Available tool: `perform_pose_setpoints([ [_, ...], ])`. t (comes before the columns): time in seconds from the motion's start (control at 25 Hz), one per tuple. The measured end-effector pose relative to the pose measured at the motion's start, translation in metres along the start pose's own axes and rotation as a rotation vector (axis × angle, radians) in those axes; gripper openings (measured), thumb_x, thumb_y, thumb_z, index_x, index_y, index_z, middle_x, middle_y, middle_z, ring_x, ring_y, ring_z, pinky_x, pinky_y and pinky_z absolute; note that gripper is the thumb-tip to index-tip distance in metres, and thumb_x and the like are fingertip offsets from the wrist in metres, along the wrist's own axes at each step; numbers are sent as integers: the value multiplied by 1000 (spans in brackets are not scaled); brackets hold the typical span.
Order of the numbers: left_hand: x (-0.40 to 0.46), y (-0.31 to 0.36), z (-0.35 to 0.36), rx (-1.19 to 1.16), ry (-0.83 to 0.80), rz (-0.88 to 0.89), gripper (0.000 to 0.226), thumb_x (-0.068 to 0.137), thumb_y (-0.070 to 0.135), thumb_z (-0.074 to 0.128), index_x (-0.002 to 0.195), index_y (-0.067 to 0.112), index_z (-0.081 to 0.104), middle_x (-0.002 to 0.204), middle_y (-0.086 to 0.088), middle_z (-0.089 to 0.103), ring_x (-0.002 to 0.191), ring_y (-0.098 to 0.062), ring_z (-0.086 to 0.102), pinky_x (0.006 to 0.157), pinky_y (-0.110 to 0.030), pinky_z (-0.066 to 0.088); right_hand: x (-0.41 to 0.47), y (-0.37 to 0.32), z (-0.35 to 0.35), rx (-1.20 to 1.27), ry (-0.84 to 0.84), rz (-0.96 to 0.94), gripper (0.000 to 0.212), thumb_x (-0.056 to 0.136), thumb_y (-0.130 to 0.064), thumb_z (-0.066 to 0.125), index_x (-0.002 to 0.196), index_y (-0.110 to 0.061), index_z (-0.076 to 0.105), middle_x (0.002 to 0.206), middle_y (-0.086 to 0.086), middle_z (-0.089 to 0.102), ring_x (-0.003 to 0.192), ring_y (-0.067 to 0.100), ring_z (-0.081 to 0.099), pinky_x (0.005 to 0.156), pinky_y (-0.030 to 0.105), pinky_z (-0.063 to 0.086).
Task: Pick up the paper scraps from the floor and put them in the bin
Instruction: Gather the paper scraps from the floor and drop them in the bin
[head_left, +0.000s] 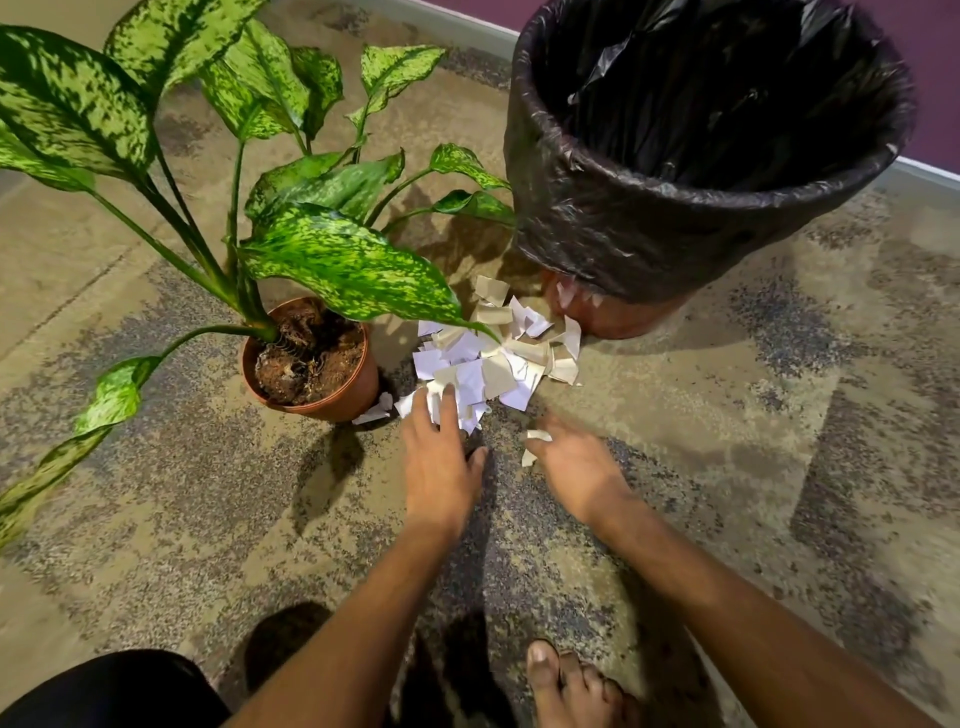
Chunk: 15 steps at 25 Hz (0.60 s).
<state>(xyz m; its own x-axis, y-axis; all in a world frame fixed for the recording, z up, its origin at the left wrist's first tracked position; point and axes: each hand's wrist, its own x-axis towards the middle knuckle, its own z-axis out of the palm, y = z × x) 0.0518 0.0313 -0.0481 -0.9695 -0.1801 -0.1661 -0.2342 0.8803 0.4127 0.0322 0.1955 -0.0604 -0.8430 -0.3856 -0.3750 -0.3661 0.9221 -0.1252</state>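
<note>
- A mottled brown and grey carpet (675, 467) covers the frame; a purple wall (930, 78) crosses the upper right corner.
- The paper scraps (493, 353) lie heaped at centre, between the potted plant (311, 358) and the bin (701, 156), lined with a black bag.
- The left hand (441, 462) lies flat, fingers spread on the heap's near edge.
- The right hand (576, 467) seems to pinch a few pale scraps, though its curled fingers are partly hidden.
</note>
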Motion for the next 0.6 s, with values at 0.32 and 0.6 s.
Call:
perform_pose_setpoints([
  [0.32, 37, -6, -2, 395, -245, 71, 66, 97, 45, 45, 151, 26, 13, 156, -16, 17, 140, -42, 20, 115, -46, 25, -11, 1, -39, 256, 29, 10, 40, 93, 2, 49, 120, -21, 67, 129, 8, 58, 112, 22, 61, 100, 32, 49],
  [0.6, 30, -1, -5, 399, -195, 135, 49, 100, 23, 44, 147, 17, 29, 148, -19, 34, 136, -34, 34, 111, -40, 33, -52, 5, -194, 514, 595, 26, 25, 91, -7, 59, 102, -24, 74, 104, -7, 67, 89, 11, 64, 84, 23, 55],
])
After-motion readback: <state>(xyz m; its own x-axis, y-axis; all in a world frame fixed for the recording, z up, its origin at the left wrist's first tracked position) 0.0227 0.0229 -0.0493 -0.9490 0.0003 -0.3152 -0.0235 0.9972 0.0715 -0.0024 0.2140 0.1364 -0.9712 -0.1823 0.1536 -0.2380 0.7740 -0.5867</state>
